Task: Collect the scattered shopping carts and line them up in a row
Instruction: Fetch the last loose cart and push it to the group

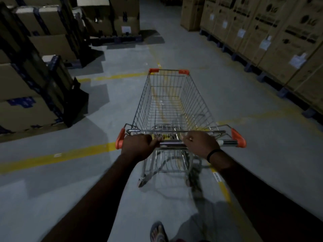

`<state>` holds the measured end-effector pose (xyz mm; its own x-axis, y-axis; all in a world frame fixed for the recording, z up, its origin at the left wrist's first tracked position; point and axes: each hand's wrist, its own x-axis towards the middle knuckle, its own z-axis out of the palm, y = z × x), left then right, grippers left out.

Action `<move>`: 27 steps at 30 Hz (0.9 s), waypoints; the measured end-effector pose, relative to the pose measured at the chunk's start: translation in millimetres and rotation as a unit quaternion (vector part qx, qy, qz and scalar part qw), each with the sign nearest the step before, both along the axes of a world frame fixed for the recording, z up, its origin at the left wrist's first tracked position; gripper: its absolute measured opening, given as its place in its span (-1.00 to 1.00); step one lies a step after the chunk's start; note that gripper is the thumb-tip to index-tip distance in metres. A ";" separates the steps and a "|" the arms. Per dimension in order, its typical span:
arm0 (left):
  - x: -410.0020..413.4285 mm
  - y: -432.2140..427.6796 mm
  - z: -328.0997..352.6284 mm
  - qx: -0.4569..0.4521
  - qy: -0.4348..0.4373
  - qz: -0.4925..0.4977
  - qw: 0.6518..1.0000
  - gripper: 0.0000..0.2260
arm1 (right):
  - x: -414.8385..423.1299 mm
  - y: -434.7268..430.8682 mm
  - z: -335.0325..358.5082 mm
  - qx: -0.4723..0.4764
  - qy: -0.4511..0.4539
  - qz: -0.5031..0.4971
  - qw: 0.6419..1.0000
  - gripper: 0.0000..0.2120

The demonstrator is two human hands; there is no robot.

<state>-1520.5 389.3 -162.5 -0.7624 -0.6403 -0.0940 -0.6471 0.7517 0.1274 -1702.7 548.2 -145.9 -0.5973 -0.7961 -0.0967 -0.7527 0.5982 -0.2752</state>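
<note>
A wire shopping cart (170,102) with orange corner caps stands in front of me on the grey warehouse floor, its basket empty. Its chrome handle bar (227,142) runs across the near end. My left hand (138,147) is wrapped around the left part of the bar, beside the orange end cap. My right hand (201,145), with a black band on the wrist, grips the bar right of centre. No other cart is in sight.
Stacked cardboard boxes on dark pallets (35,81) line the left side. Tall printed cartons on pallets (272,37) line the right. An aisle with yellow floor lines (57,157) runs ahead between them. More boxes (122,20) stand at the far end. My sandalled foot (158,231) shows below.
</note>
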 end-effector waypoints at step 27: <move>54.4 86.8 -6.9 -0.058 0.007 0.125 0.990 -0.20 | 18.2 35.3 -8.1 0.026 0.111 0.206 0.972 -0.32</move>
<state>-1466.1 476.1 -169.5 -0.5786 -0.8156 0.0011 -0.8141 0.5776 0.0600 -1684.5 583.5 -154.0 -0.2390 -0.9698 -0.0494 -0.9687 0.2417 -0.0565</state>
